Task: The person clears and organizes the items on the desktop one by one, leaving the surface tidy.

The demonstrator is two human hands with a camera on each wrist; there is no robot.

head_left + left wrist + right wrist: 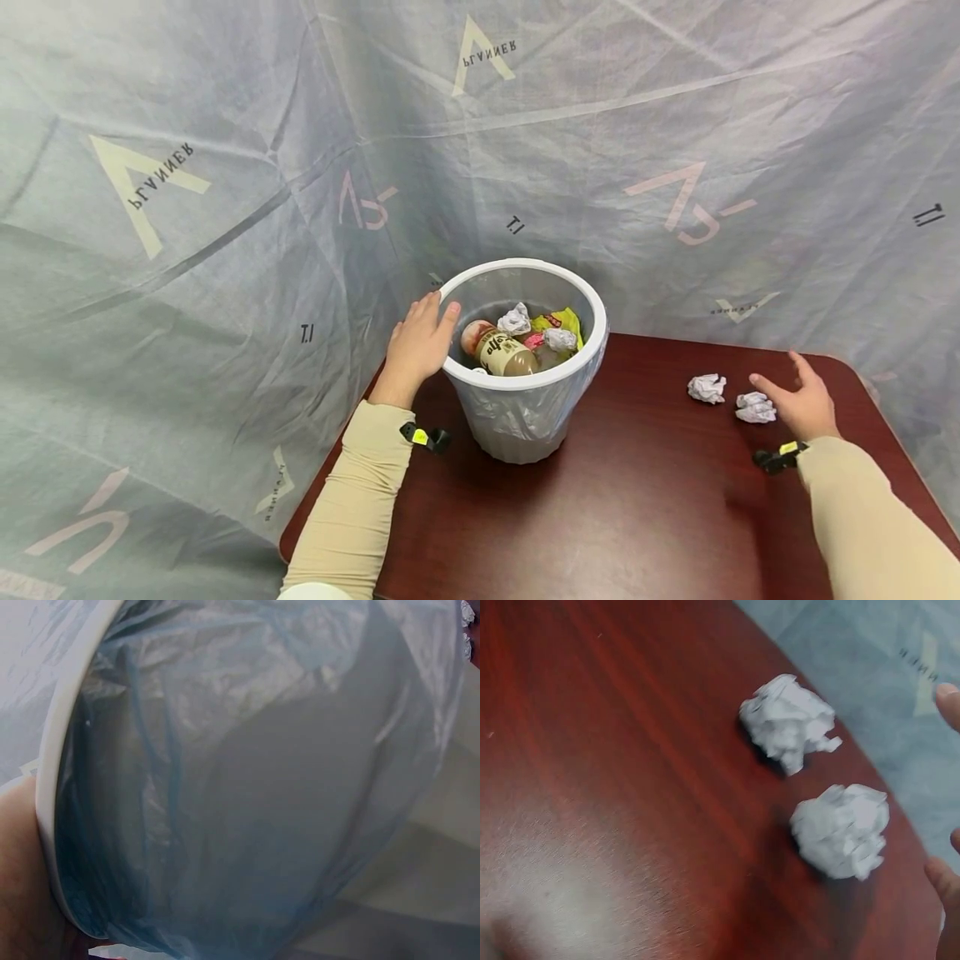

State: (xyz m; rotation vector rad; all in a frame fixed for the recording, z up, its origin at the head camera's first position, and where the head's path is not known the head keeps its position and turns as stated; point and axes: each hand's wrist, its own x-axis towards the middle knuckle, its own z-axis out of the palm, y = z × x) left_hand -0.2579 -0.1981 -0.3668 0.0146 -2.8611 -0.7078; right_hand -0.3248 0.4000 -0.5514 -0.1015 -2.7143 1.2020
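A waste bin (517,421) with a white rim and a clear plastic liner stands on the table. My left hand (420,343) rests against the left side of its rim, fingers extended and thumb raised; the left wrist view shows that hand beside the rim, mostly out of frame. Two crumpled paper balls lie at the right, a nearer-to-bin paper ball (707,388) and another paper ball (841,832). Just right of the second one hovers my right hand (808,404), thumb and fingers spread, holding nothing.
Inside the bin lie a labelled bottle (506,353), crumpled papers (515,319) and a yellow wrapper (567,321). The dark red table (600,508) meets grey printed sheeting (652,167) hanging behind and at the left.
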